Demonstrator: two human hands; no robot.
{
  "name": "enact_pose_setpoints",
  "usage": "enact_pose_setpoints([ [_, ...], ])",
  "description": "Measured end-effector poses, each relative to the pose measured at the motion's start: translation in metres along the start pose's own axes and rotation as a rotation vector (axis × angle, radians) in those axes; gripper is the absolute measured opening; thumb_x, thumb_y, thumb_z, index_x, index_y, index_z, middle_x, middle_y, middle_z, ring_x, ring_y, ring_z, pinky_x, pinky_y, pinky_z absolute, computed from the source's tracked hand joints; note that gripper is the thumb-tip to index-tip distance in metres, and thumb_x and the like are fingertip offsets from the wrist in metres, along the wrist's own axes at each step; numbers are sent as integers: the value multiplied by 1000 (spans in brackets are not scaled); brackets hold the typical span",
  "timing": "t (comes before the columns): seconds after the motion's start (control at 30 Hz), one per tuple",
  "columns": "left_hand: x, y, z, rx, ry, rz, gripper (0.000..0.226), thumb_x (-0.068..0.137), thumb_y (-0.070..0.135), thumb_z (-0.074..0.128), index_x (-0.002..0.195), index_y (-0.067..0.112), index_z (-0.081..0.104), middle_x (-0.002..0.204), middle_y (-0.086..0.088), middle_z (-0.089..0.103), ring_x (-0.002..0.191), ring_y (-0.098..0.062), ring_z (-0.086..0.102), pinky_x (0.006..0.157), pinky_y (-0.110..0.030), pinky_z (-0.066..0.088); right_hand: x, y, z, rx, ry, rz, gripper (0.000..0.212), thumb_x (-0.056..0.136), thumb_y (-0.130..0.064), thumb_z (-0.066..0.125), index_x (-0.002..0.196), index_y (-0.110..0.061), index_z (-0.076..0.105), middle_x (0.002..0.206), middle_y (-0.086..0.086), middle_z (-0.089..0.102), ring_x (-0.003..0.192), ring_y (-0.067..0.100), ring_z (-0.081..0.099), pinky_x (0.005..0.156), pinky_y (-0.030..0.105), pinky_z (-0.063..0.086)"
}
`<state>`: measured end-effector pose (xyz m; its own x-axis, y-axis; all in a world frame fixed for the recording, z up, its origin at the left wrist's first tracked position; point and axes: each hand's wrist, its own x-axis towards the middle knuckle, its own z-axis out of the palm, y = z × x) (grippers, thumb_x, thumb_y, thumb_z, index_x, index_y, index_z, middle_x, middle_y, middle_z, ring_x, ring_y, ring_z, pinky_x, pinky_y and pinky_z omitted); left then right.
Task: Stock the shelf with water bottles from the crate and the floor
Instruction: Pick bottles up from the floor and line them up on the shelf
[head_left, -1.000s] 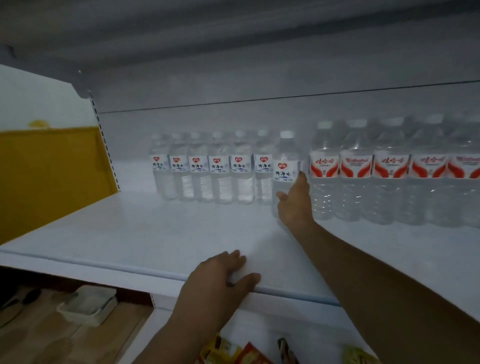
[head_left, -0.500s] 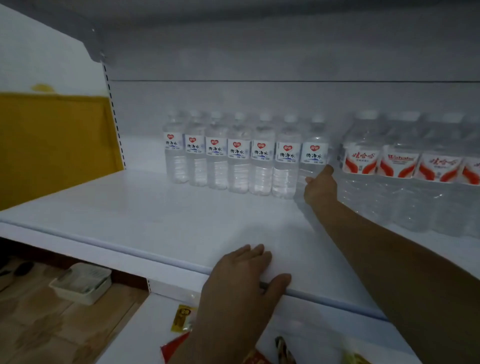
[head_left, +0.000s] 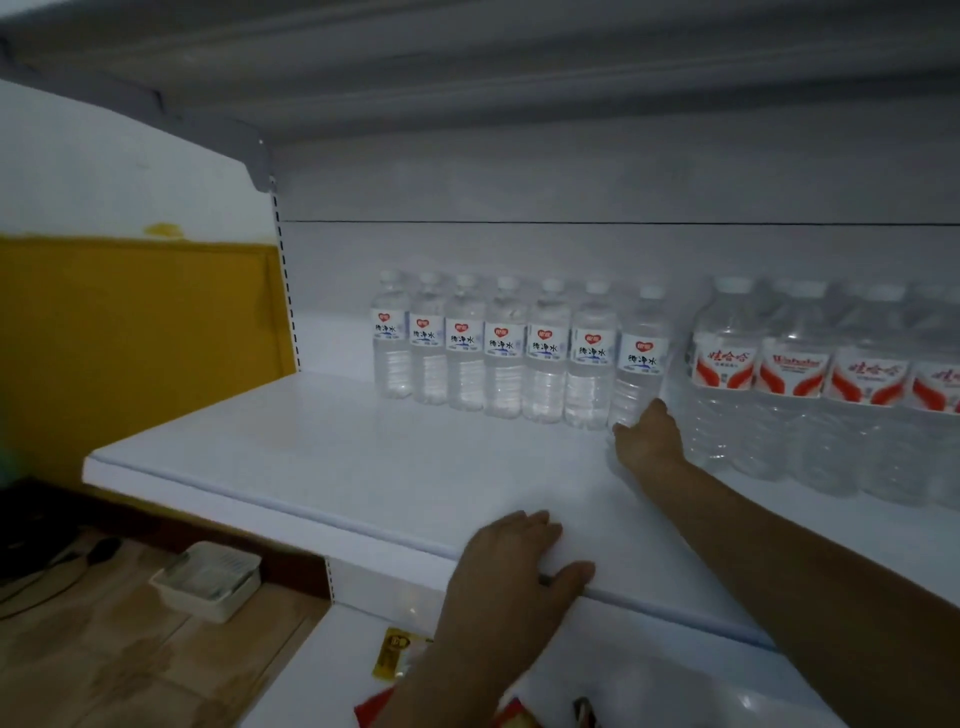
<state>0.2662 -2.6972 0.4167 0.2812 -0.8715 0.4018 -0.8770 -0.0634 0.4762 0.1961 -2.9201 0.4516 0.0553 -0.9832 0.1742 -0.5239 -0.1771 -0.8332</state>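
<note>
Right hand is reached way back on the shelf, at the base of the last bottle in the row of small bottles. The fingers touch its lower part, but I can't tell if they're wrapped round it or just pushing. That bottle stands upright at the right end of the row, touching its neighbour, with the big bottles just to its right. Left hand lies flat on the shelf's front edge, fingers straight on top, thumb hooked over the lip. A white tray sits on the floor lower left.
</note>
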Motion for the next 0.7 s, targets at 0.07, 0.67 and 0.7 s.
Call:
enact_pose_setpoints([
  [0.07, -14, 7, -10, -71, -68, -77, 81, 76, 70, 32, 140, 22, 45, 145, 4, 45, 133, -11, 38, 111, -18, 22, -48, -9, -18, 43, -133, -66, 54, 91, -16, 62, 138, -1, 40, 138, 20, 49, 124, 36, 50, 100, 38, 43],
  [0.67, -340, -68, 30, -292, -81, -755, 40, 93, 23, 55, 130, 8, 53, 127, -8, 58, 115, -19, 55, 96, -30, 43, -411, 165, -10, 124, -733, 13, 40, 90, -25, 66, 126, -8, 57, 124, 6, 60, 111, 18, 58, 101, 40, 47],
  [0.7, -345, -75, 39, -299, -102, -782, 38, 93, 23, 55, 127, 7, 55, 123, -8, 60, 113, -20, 56, 96, -31, 44, -412, 177, -3, 109, -754, 77, 39, 91, -24, 65, 125, -7, 56, 119, 6, 59, 111, 20, 57, 101, 42, 47],
])
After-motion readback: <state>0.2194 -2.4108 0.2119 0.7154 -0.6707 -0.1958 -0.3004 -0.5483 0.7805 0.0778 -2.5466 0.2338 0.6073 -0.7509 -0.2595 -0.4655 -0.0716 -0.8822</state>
